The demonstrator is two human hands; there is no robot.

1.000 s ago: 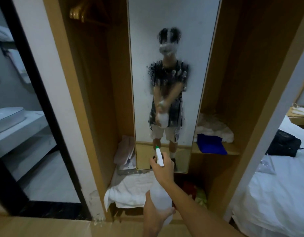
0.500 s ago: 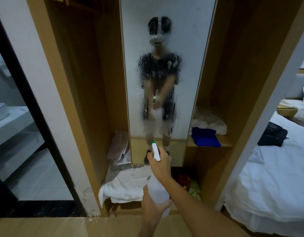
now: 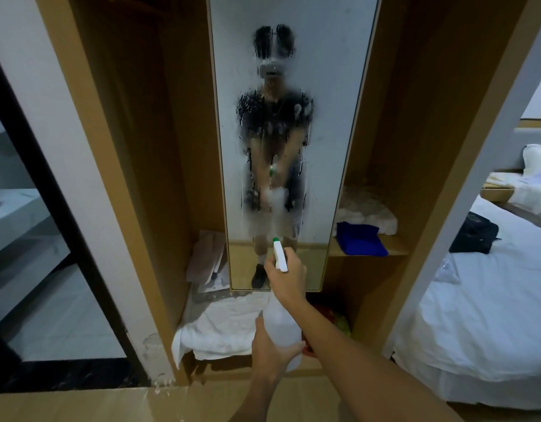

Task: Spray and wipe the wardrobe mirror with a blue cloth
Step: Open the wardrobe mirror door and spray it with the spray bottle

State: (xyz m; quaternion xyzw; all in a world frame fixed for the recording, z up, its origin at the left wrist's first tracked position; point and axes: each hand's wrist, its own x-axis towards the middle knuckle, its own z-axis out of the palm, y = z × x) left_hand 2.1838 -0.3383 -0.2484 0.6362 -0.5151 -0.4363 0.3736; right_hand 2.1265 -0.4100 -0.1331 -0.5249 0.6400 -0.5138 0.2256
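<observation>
Spray bottle [image 3: 282,327]: your left hand [image 3: 270,348] cups its base for support, your right hand [image 3: 286,277] grips the trigger head aimed at the droplet-covered wardrobe mirror [image 3: 321,123]; blue cloth [image 3: 360,239] waits on the right shelf [image 3: 395,249].

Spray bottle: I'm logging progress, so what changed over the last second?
More droplets coat the mirror around the reflected figure. Otherwise unchanged: the right hand holds the spray bottle at its trigger, the left hand supports its base, and the blue cloth lies on the shelf.
</observation>
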